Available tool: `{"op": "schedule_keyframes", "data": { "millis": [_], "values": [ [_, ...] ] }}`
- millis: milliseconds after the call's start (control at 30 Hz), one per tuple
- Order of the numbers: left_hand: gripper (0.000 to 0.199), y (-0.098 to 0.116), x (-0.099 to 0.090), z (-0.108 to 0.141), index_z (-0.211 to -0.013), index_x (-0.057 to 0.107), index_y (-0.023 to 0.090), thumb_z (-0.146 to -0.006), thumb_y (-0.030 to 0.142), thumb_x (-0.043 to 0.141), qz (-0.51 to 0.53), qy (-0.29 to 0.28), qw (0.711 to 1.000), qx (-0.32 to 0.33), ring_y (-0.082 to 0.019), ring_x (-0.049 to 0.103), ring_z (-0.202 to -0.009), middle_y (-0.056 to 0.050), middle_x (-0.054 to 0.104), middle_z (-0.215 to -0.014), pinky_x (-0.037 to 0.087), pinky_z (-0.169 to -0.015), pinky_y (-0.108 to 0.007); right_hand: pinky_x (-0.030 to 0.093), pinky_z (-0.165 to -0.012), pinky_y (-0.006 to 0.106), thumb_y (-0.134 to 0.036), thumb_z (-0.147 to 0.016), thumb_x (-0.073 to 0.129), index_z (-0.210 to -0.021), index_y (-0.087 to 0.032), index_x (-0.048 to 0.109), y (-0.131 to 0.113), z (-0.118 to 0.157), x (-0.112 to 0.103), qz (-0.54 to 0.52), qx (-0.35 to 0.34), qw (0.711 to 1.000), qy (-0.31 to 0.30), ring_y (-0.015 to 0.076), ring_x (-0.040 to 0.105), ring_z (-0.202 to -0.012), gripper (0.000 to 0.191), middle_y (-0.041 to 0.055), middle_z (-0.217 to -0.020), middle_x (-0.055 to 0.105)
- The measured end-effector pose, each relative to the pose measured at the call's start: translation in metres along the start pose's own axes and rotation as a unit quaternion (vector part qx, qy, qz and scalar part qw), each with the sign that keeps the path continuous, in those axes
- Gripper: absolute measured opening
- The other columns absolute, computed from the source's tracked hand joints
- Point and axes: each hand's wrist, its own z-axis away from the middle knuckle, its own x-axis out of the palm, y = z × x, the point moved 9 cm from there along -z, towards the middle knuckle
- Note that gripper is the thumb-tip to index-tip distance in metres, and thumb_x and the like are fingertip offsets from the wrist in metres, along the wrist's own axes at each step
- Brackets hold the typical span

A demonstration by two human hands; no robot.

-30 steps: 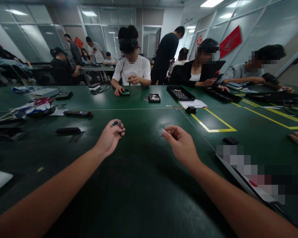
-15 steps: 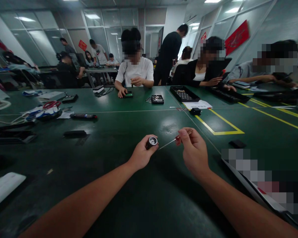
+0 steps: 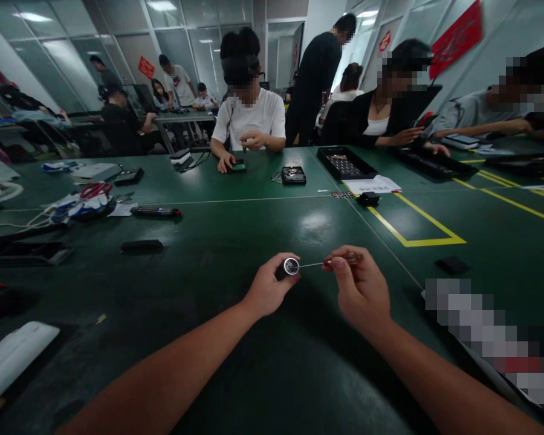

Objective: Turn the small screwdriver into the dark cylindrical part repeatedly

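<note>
Where the screwdriver (image 3: pixel 329 264) points: at the metal-rimmed end of a small black cylinder (image 3: pixel 291 266), just below the centre of the frame; the tip reaches the rim, but whether it has gone inside is too small to tell.
Shaft angle: nearly level now, whereas half a second ago it slanted down toward the lower left and ended below the rim.
Left hand (image 3: pixel 267 290): fingers curled round the cylinder, gripping it with the rimmed end toward the camera; a second ago it was left of centre, well apart from the other hand.
Right hand (image 3: pixel 364 293): closed on the screwdriver's reddish, see-through handle, right of centre, thumb along the near side; the gap to the left hand has narrowed over the second.
Yellow tape outline (image 3: pixel 435 243): right of centre, farther right than before, as is the flat black block (image 3: pixel 452 264) below it; the view itself has swung.
Black bar (image 3: pixel 141 245): left of centre, lying on the green tabletop (image 3: pixel 199 241) as earlier.
Co-worker's hand (image 3: pixel 225 162): upper middle, at a green-faced item (image 3: pixel 239 166) in all three frames.
</note>
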Motion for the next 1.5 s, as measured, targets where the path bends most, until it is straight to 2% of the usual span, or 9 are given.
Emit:
{"op": "schedule_keyframes", "data": {
  "millis": [333, 600, 733, 867, 967, 1100, 1267, 1400, 1500],
  "values": [
    [0.029, -0.002, -0.001, 0.0, -0.112, 0.071, 0.021, -0.084, 0.014, 0.073, -0.029, 0.005, 1.0, 0.003, -0.023, 0.065, -0.107, -0.007, 0.071, -0.111, 0.047, -0.102, -0.04, 0.05, -0.061, 0.031, -0.034, -0.098, 0.061, -0.106, -0.026, 0.063, -0.008, 0.006, 0.002, 0.043, -0.015, 0.999, -0.016, 0.0169, 0.065, -0.065, 0.011, 0.0004, -0.081, 0.069],
    [0.029, 0.003, -0.002, 0.003, -0.112, 0.072, 0.022, -0.085, 0.013, 0.071, -0.054, 0.009, 0.998, 0.006, -0.022, 0.065, -0.105, -0.006, 0.071, -0.111, 0.048, -0.098, -0.038, 0.047, -0.056, 0.029, -0.04, -0.099, 0.058, -0.098, -0.025, 0.066, -0.01, 0.008, 0.011, -0.082, 0.012, 0.994, -0.065, 0.0168, 0.058, -0.06, 0.018, -0.0001, -0.072, 0.062],
    [0.029, 0.004, 0.0, 0.003, -0.113, 0.072, 0.023, -0.085, 0.014, 0.073, -0.059, 0.0, 0.998, 0.017, -0.023, 0.065, -0.106, -0.006, 0.071, -0.111, 0.048, -0.097, -0.038, 0.042, -0.051, 0.03, -0.039, -0.104, 0.048, -0.095, -0.025, 0.07, -0.014, 0.012, 0.007, -0.029, -0.009, 0.999, -0.045, 0.0167, 0.055, -0.056, 0.027, 0.0017, -0.072, 0.064],
    [0.032, 0.002, -0.005, 0.002, -0.117, 0.071, 0.024, -0.086, 0.02, 0.075, -0.05, 0.038, 0.998, 0.017, -0.023, 0.065, -0.111, -0.006, 0.071, -0.117, 0.048, -0.101, -0.038, 0.049, -0.059, 0.033, -0.031, -0.101, 0.053, -0.12, -0.027, 0.06, -0.021, 0.013, 0.001, 0.05, -0.03, 0.998, -0.01, 0.021, 0.066, -0.07, 0.021, 0.0034, -0.084, 0.069],
    [0.033, 0.003, -0.005, 0.001, -0.119, 0.071, 0.024, -0.086, 0.024, 0.075, -0.058, 0.048, 0.997, 0.024, -0.023, 0.065, -0.113, -0.007, 0.071, -0.12, 0.047, -0.102, -0.038, 0.052, -0.068, 0.038, -0.029, -0.101, 0.048, -0.115, -0.026, 0.059, -0.038, 0.01, 0.004, 0.103, -0.088, 0.99, -0.023, 0.0239, 0.07, -0.082, 0.018, 0.0068, -0.096, 0.071],
    [0.033, 0.005, -0.002, 0.001, -0.118, 0.071, 0.023, -0.085, 0.023, 0.076, -0.082, 0.034, 0.995, 0.037, -0.023, 0.066, -0.111, -0.007, 0.072, -0.117, 0.049, -0.099, -0.037, 0.046, -0.056, 0.032, -0.029, -0.102, 0.048, -0.101, -0.026, 0.061, -0.054, 0.008, 0.01, 0.122, -0.136, 0.982, -0.054, 0.017, 0.062, -0.06, 0.013, 0.0008, -0.077, 0.067],
    [0.029, 0.007, -0.006, 0.002, -0.116, 0.071, 0.022, -0.087, 0.022, 0.074, -0.088, 0.057, 0.994, 0.042, -0.023, 0.066, -0.114, -0.007, 0.072, -0.119, 0.048, -0.101, -0.038, 0.046, -0.057, 0.031, -0.025, -0.102, 0.049, -0.107, -0.025, 0.058, -0.044, 0.009, 0.011, 0.113, -0.109, 0.987, -0.028, 0.0166, 0.063, -0.061, 0.011, 0.0007, -0.079, 0.067],
    [0.029, 0.007, -0.008, 0.001, -0.115, 0.071, 0.022, -0.087, 0.021, 0.074, -0.106, 0.069, 0.991, 0.036, -0.023, 0.066, -0.111, -0.006, 0.072, -0.117, 0.049, -0.1, -0.037, 0.052, -0.069, 0.036, -0.029, -0.099, 0.05, -0.111, -0.025, 0.056, -0.039, 0.008, 0.014, 0.099, -0.105, 0.989, -0.035, 0.0222, 0.07, -0.079, 0.014, 0.0051, -0.091, 0.071],
    [0.027, 0.007, -0.005, 0.001, -0.113, 0.071, 0.022, -0.086, 0.019, 0.074, -0.12, 0.059, 0.99, 0.035, -0.023, 0.066, -0.11, -0.006, 0.072, -0.115, 0.049, -0.099, -0.037, 0.047, -0.059, 0.033, -0.037, -0.099, 0.054, -0.099, -0.026, 0.059, -0.037, 0.005, 0.013, 0.107, -0.084, 0.99, -0.036, 0.0192, 0.064, -0.063, 0.011, 0.0007, -0.076, 0.068]
  ]
}}
